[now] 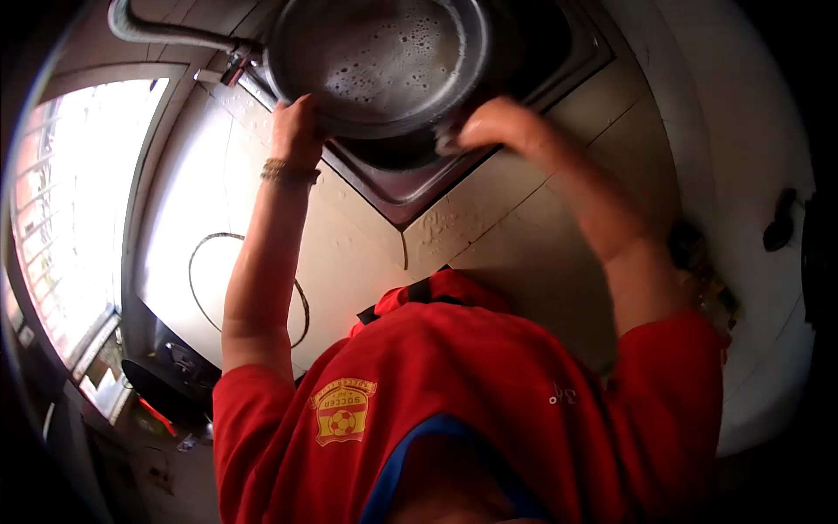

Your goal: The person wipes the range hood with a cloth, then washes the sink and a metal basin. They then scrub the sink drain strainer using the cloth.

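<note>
A round metal basin (384, 61) is tilted over the sink (406, 196), its inside wet and dotted with suds. My left hand (297, 131) is closed on its near left rim, and the fingertips are hidden behind the edge. On the lower right, my right hand (493, 124) is beside the basin's outer wall, closed around a small greyish wad (448, 140), possibly a scrubbing pad. Motion blurs that hand, so I cannot tell whether the wad touches the metal.
A curved metal faucet (166, 33) reaches in from the upper left. The tiled counter (454, 231) around the sink has water drops on it. A thin cable loop (196, 271) lies at left, near a bright barred window (83, 201). A dark pan (161, 384) is lower left.
</note>
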`<control>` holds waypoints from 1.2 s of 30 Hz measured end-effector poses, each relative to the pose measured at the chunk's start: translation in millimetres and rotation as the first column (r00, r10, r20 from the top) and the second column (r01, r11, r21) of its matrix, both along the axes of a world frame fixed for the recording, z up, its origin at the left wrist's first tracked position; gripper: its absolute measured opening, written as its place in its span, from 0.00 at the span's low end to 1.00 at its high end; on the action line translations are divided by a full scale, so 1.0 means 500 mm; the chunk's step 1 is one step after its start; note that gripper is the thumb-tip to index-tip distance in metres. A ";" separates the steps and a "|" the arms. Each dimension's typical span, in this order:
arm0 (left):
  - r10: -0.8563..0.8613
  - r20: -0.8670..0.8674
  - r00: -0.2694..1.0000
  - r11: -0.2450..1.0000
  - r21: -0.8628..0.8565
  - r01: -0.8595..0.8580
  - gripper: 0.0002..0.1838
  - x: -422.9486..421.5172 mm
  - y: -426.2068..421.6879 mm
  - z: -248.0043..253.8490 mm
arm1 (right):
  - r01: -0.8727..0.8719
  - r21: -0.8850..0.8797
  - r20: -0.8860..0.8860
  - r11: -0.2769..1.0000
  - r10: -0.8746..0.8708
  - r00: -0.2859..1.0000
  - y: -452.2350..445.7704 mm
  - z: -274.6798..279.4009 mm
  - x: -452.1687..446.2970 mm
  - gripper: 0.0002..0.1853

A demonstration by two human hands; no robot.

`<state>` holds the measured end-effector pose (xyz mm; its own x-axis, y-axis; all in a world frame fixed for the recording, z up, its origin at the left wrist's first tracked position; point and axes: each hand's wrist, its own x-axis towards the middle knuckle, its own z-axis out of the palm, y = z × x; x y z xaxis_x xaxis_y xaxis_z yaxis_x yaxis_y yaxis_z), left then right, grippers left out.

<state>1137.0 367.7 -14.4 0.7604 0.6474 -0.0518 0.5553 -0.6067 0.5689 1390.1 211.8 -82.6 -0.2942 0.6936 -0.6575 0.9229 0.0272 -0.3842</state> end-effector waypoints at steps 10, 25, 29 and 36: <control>0.801 -0.055 0.596 0.147 -0.947 -0.285 0.19 0.130 -0.006 -0.084 | 0.568 -0.681 -0.668 0.462 -0.710 -0.222 -0.102 0.092 -0.053 0.19; -0.311 -0.809 0.499 0.898 -0.079 0.433 0.10 0.175 -0.020 -0.173 | 0.189 -0.930 -0.340 0.316 -0.537 -0.772 0.039 0.084 -0.016 0.34; 0.774 -0.273 0.571 0.493 -0.304 -0.815 0.17 0.179 -0.025 -0.245 | 0.431 -0.705 -0.705 0.563 -0.494 -0.509 0.050 -0.166 0.062 0.32; 0.278 0.174 0.945 0.953 -0.175 -0.249 0.24 0.252 -0.008 -0.128 | 0.887 -0.377 -0.356 -0.268 -0.842 -0.406 0.080 -0.019 -0.002 0.26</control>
